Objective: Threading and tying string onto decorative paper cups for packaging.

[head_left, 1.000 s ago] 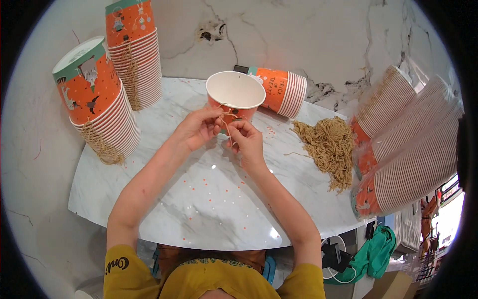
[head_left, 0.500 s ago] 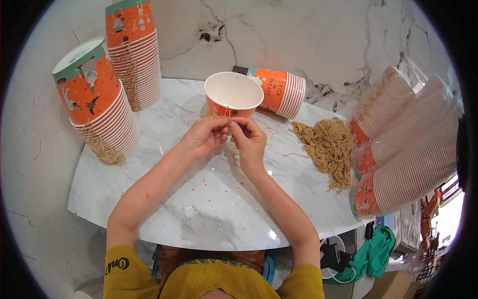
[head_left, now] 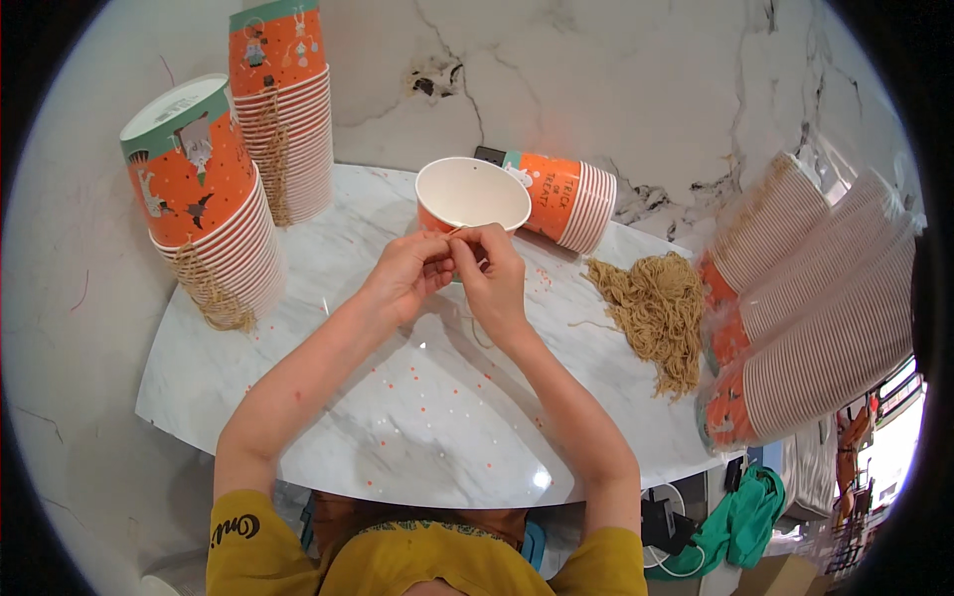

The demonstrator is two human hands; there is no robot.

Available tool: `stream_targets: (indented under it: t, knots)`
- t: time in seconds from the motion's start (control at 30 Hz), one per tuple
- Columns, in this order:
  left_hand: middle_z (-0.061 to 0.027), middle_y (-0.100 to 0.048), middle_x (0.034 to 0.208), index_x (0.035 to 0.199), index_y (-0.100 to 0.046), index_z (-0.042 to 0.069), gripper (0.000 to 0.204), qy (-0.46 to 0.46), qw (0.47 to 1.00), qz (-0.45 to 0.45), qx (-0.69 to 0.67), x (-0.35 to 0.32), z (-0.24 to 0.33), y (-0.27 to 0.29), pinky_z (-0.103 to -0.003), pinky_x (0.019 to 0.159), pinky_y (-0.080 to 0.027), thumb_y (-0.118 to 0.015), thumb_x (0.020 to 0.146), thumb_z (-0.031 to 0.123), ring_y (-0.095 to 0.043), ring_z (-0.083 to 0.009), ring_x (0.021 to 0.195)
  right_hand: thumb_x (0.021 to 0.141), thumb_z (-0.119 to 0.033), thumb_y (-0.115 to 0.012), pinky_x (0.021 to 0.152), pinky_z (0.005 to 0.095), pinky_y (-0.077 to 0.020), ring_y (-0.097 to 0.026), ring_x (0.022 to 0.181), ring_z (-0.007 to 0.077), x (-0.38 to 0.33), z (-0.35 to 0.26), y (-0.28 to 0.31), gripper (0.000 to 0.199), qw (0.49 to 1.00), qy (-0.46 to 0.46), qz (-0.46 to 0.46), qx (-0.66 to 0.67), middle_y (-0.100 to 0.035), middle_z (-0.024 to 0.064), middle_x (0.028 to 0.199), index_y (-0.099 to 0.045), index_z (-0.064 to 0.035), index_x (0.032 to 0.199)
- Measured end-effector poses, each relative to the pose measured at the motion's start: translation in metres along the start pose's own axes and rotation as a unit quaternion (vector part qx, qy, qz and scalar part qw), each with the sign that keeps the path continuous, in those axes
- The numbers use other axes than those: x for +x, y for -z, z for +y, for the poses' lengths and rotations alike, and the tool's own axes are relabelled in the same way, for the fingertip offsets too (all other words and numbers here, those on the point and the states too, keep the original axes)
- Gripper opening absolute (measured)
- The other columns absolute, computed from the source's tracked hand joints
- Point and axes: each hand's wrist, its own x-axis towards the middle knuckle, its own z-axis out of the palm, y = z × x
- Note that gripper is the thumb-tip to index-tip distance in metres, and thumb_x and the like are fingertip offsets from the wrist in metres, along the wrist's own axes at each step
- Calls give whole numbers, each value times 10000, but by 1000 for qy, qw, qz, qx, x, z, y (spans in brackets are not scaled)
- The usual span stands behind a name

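1. An open paper cup (head_left: pixel 471 195) was seen at upper centre of the marble table (head_left: pixel 417 417).
2. A thin string (head_left: pixel 459 229) was pinched between the left hand (head_left: pixel 405 275) and right hand (head_left: pixel 489 275), just below the cup's rim.
3. A heap of tan string (head_left: pixel 651 313) was seen right of centre.

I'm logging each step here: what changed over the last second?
Little. The cup tipped slightly, its mouth now facing more upward. Both hands, left and right, stayed together at its near rim, pinching a thin string. Stacks and string pile unchanged.
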Motion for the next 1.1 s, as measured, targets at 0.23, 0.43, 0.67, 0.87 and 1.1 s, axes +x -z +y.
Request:
stream_targets:
  t: [0.23, 0.43, 0.67, 0.87, 1.1]
  knots:
    - [15, -648, 816, 920, -663, 89, 80, -35, 997, 46, 57, -4, 4, -5, -225, 658, -519, -647, 938, 166, -609, -69, 729, 903, -68, -681, 617, 317, -510, -645, 673, 178, 1, 7, -10, 87, 998, -49, 30, 19, -636, 104, 861, -636, 6, 908]
    - [24, -641, 796, 913, -666, 92, 62, -73, 994, 66, 54, -4, 5, -3, -224, 656, -497, -646, 918, 150, -598, -59, 718, 899, -73, -686, 596, 316, -508, -647, 658, 177, -3, 4, -11, 94, 999, -36, 10, -10, -634, 101, 837, -628, 0, 908]
    - [28, -640, 817, 931, -670, 87, 42, -56, 992, 34, 105, 0, 10, 3, -228, 640, -479, -652, 903, 113, -590, -65, 708, 901, -71, -683, 599, 331, -517, -654, 657, 198, -2, -4, -12, 96, 999, -30, 38, -8, -632, 101, 850, -626, 6, 910]
    - [-2, -639, 895, 915, -633, 44, 46, -305, 877, 50, 367, -8, -3, -15, -261, 626, -493, -668, 891, 60, -613, -97, 723, 907, -67, -679, 610, 335, -521, -663, 673, 214, 5, 2, -4, 91, 997, -17, 73, -30, -637, 111, 876, -628, 8, 916]
    - [-93, -585, 1128, 922, -600, 34, 182, -604, 560, 73, 562, -13, -4, -19, -322, 642, -530, -685, 776, -32, -643, -224, 781, 913, -72, -659, 609, 372, -521, -660, 684, 262, 13, 0, 8, 47, 996, 25, 61, -65, -620, 111, 879, -645, -28, 923]
